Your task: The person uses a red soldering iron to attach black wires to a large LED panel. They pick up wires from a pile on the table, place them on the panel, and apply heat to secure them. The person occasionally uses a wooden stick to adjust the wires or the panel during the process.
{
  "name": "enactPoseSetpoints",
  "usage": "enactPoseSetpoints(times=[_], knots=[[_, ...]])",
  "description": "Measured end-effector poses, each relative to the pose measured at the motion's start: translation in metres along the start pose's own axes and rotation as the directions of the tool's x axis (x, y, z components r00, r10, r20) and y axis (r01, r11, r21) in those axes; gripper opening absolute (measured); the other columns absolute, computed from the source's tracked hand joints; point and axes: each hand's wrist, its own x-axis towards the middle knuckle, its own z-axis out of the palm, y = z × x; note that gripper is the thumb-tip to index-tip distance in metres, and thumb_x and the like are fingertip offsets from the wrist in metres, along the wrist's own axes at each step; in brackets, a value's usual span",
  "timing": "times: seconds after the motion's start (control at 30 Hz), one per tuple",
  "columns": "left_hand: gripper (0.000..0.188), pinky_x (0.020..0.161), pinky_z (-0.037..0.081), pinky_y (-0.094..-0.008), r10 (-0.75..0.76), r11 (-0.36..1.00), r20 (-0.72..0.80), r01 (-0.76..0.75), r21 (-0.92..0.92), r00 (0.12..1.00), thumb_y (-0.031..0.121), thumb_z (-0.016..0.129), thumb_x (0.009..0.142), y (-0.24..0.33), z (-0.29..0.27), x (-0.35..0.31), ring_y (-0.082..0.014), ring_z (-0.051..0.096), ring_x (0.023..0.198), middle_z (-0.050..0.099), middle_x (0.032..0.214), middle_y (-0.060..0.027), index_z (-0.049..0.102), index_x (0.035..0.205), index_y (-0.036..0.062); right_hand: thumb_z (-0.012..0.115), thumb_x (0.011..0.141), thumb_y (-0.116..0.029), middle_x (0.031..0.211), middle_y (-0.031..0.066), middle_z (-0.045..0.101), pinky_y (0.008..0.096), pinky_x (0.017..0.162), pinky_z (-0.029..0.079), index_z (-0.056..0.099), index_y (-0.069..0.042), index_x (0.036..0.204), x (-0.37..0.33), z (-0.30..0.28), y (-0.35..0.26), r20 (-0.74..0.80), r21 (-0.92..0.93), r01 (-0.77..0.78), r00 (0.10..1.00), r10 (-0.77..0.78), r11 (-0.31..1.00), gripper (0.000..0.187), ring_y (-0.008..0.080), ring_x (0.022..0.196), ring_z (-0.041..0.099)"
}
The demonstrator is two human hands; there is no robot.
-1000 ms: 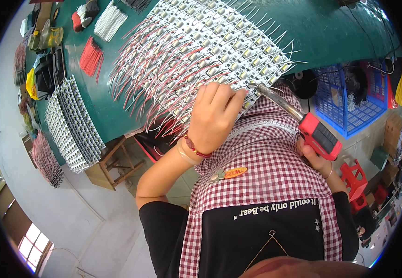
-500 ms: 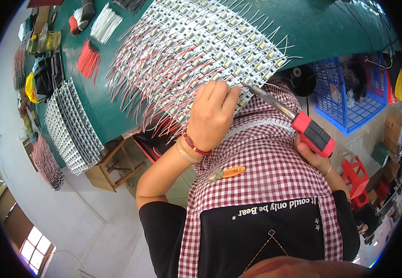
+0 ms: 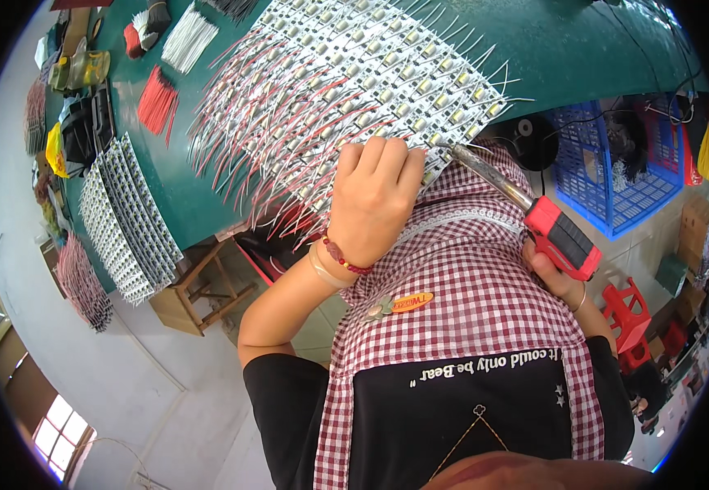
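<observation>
A large sheet of white circuit boards (image 3: pixel 387 61) carries rows of small components, with red and white wires (image 3: pixel 277 139) sticking out along its near-left side. My left hand (image 3: pixel 375 184) is closed at the sheet's near edge, fingers curled down; whatever the fingertips pinch is hidden under them. From the right, my right hand (image 3: pixel 552 276) grips a soldering iron (image 3: pixel 563 237) by its red and black handle. The iron's metal tip points at the sheet's near right edge, just right of my left fingers; whether it touches a board I cannot tell.
On the green table (image 3: pixel 616 49) lie a red wire bundle (image 3: pixel 157 100) and a white wire bundle (image 3: pixel 189 39). More board strips (image 3: pixel 130 220) rest at the left edge. A blue crate (image 3: pixel 616 192), a black spool (image 3: pixel 526 140) and a red stool (image 3: pixel 628 314) are at right.
The soldering iron has shifted slightly to the right, its tip moving away from my left fingers. My left hand stays at the edge, its fingers a little more curled.
</observation>
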Motion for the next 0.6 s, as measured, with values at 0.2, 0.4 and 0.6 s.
enactPoseSetpoints(times=[0.2,0.4,0.6], knots=[[0.018,0.068,0.037,-0.0349,-0.091,0.989,-0.022,0.093,0.117,0.996,0.003,0.065,0.074,0.003,-0.013,-0.003,-0.0214,0.051,0.075,0.049,0.078,-0.0048,0.064,0.092,0.0059,0.068,0.080,-0.026,0.071,0.0057,0.060,0.0356,0.063,0.043,0.060,-0.005,0.075,-0.002,-0.002,0.008,0.001,0.008,0.033,0.999,-0.033,0.999,0.023,0.0239,0.067,0.056],[0.023,0.070,0.037,-0.0353,-0.101,0.993,-0.136,0.108,0.048,0.986,0.005,0.061,0.073,0.021,-0.023,-0.007,-0.0210,0.050,0.077,0.046,0.078,-0.0042,0.065,0.095,0.0048,0.068,0.080,-0.025,0.071,0.0059,0.060,0.0356,0.062,0.043,0.060,-0.005,0.074,-0.009,-0.003,0.012,-0.007,0.042,0.025,1.000,-0.025,0.999,0.022,0.0239,0.066,0.056],[0.025,0.067,0.037,-0.0352,-0.082,0.991,-0.031,0.078,-0.111,0.996,0.001,0.060,0.072,0.018,0.009,-0.014,-0.0215,0.048,0.073,0.046,0.077,-0.0048,0.065,0.097,0.0037,0.069,0.078,-0.024,0.070,0.0065,0.059,0.0347,0.058,0.042,0.060,-0.005,0.073,-0.006,-0.003,0.012,-0.012,-0.018,0.088,0.996,-0.089,0.996,0.021,0.0237,0.063,0.055]])
